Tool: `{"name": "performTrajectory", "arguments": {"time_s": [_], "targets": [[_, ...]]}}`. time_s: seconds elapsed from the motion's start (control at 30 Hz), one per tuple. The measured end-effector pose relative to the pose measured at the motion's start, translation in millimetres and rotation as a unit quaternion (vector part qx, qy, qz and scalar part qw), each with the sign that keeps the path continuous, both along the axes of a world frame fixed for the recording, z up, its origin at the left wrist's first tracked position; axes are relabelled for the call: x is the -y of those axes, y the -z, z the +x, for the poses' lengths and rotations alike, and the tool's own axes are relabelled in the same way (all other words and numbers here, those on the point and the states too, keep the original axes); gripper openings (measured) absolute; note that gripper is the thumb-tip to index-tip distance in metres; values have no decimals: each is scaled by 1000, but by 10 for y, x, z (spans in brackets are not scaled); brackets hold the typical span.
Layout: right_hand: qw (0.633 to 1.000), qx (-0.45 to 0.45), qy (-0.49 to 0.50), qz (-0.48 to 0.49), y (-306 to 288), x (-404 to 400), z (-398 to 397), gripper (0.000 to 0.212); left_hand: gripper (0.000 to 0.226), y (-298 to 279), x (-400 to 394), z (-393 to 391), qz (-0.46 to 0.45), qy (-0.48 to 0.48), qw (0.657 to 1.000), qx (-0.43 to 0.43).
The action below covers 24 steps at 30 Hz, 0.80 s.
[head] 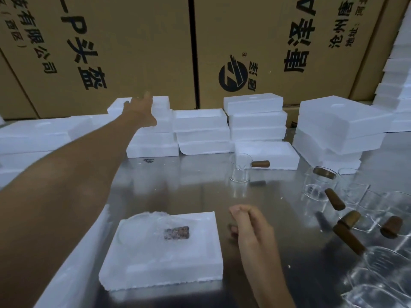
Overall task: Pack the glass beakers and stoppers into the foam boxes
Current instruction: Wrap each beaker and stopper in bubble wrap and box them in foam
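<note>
On the near part of the steel table (195, 185) an open foam box (164, 250) is seen, with a glass beaker (142, 227) laid on its side in the round hollow and a brown stopper (176, 232) set in the small recess just right of it. The left hand (142, 110) is stretched to the far left, where it is laid on the top of a foam stack (153, 130); whether its grip is clamped on a foam piece or merely resting there cannot be told, as the fingers are blurred against the white foam. The right hand (251, 227) is held above the table just right of the open foam box, its fingers curled loosely together, and nothing is seen held in them.

Further stacks of foam boxes (255, 116) are ranged along the far edge, with a taller pile (340, 127) at the far right. One upright beaker (240, 167) is stood near a single low foam box (266, 155), with a stopper (260, 163) seen just beside its rim. At the right, more beakers (318, 185) are crowded together, and loose stoppers (334, 200) are scattered among them. Printed cardboard cartons (133, 41) are stood behind the table.
</note>
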State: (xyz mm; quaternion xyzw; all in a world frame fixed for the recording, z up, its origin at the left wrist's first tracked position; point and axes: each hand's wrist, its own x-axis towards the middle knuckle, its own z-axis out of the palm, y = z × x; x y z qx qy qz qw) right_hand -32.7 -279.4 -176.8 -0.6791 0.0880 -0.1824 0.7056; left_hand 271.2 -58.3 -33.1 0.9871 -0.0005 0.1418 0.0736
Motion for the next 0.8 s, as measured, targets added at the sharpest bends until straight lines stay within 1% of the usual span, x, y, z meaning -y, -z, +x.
{"name": "performTrajectory", "arguments": {"time_s": [0.13,0.2,0.23,0.33,0.5,0.63,0.73,0.8], "targets": [[1000,4,-1,2,-6,-11,-6,21,55,-68,-58,-96,8,34,999,5],[1000,7,-1,-1,-14,-10,-9,22,49,-81,-71,-167,38,54,998,17],[1000,9,-2,-2,-16,-10,-10,22,49,-76,-75,-199,62,60,996,26],[1000,16,-4,-4,-15,-1,-7,23,53,-58,-83,-280,117,68,987,83],[1000,11,1,-8,-7,-1,-3,20,49,-219,-84,-516,143,107,966,185],[1000,0,-12,-19,-37,-21,-34,19,45,-311,-39,-941,183,165,940,234],[999,-14,-10,-28,-49,-39,-46,17,40,-284,11,-1400,211,204,923,248],[999,-19,-8,-33,-52,-45,-56,17,37,-251,35,-1754,211,225,917,253]]}}
